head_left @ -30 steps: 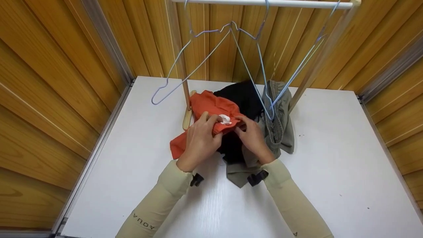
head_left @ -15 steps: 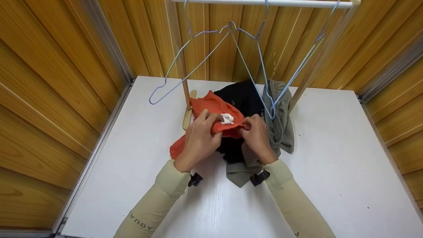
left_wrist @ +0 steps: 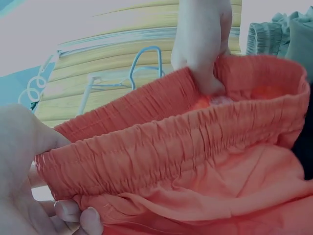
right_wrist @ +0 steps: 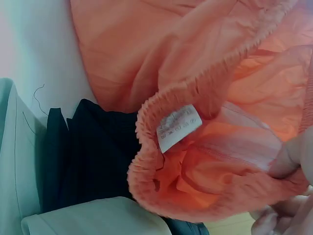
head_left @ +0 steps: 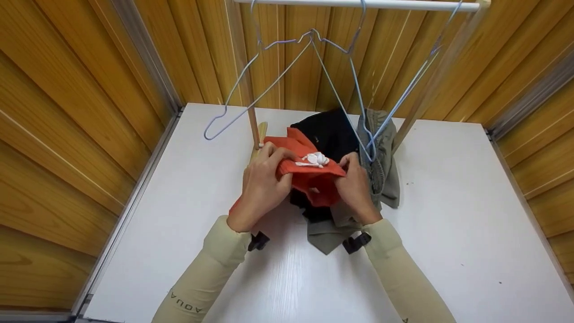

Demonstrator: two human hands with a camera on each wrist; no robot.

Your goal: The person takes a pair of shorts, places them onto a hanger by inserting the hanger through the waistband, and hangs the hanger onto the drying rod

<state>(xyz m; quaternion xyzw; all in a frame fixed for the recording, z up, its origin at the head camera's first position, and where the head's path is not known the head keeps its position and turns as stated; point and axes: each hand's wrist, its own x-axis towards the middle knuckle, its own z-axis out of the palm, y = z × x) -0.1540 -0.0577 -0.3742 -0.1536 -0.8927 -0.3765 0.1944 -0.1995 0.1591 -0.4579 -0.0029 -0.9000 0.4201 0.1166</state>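
Orange shorts with an elastic waistband are held up off the white table, the waist opening turned toward me. My left hand pinches the left side of the waistband, thumb inside and fingers outside in the left wrist view. On the opposite side my right hand grips the band between thumb and fingers. A white drawstring lies bunched at the middle of the waist. Inside the opening, the right wrist view shows a white care label.
Behind and under the shorts lie a black garment and grey-green trousers with an elastic waist. Above hang several wire hangers from the white bar of a wooden rack. Wood-panelled walls enclose the white table.
My hands have moved apart, spreading the waistband so its opening now shows. The right hand has shifted its grip to the band's right end; the white drawstring has moved slightly right.
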